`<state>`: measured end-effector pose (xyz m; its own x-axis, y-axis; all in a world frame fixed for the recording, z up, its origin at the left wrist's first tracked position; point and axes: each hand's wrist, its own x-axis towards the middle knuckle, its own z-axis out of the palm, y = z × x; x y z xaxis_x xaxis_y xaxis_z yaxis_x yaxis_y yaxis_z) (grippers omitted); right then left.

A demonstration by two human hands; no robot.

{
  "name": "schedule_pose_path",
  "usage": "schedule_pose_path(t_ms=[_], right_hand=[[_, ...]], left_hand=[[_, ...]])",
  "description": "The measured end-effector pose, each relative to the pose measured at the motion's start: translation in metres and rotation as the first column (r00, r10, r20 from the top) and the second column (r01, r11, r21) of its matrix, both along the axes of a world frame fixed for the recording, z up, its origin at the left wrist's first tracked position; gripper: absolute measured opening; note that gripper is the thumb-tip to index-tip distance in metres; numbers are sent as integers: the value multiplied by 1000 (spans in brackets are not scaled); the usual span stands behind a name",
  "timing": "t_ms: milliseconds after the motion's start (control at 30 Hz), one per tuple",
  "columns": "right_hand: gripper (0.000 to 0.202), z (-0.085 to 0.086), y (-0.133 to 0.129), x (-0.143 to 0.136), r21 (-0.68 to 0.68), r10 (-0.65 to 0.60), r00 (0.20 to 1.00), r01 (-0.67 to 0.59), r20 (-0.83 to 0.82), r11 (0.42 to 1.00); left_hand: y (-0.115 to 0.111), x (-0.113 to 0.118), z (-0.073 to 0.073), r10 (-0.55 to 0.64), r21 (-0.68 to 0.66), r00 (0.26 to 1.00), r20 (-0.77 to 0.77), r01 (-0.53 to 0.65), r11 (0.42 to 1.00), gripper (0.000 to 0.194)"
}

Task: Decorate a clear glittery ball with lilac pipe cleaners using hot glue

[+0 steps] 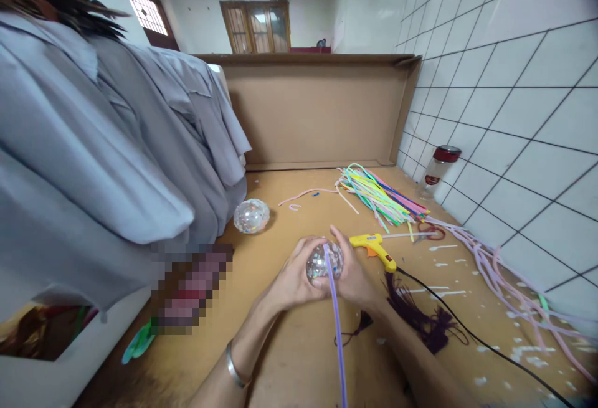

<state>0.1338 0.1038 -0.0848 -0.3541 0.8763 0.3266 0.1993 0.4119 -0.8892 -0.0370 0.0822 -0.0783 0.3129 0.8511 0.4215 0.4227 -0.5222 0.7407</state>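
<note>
A clear ball with glittery bits inside (317,266) is cupped between my two hands above the table. My left hand (293,276) wraps its left side, with the thumb along the bottom. On the other side, my right hand (354,276) closes around the ball. A purple pipe cleaner (338,333) lies against the top of the ball and runs down toward me between my forearms; whether it is stuck on or pinched I cannot tell. Just right of my right hand rests a yellow glue gun (382,251). A second clear, glittery ball (251,216) sits apart at the left.
A bundle of coloured pipe cleaners (374,193) lies at the back right, near red-handled scissors (432,232). Dark tassels (423,317) and the glue gun's black cord (467,330) are on the right. A red-lidded bottle (439,168) stands by the tiled wall. Grey cloth (140,146) hangs at left.
</note>
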Motion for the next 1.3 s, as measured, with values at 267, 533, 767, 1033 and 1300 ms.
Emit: schedule_pose_path(t_ms=[267,533,767,1033,1300], right_hand=[[63,10,-2,9,273,-166,984,141,68,952],[17,25,4,5,247,-195,980,200,-46,948],[27,33,7,4,371,-135,981,75,139,926],[17,38,18,4,421,-93,966,-19,243,907],[27,28,28,3,217,-83,996,74,33,973]], left_hand=[[2,9,-8,166,-96,984,65,-159,983,80],[5,12,-12,221,-131,971,92,-208,969,83],[7,8,-13,213,-136,970,120,-197,971,84],[5,12,-5,281,-202,956,87,-260,944,86],[17,6,-24,267,-259,937,223,-207,943,91]])
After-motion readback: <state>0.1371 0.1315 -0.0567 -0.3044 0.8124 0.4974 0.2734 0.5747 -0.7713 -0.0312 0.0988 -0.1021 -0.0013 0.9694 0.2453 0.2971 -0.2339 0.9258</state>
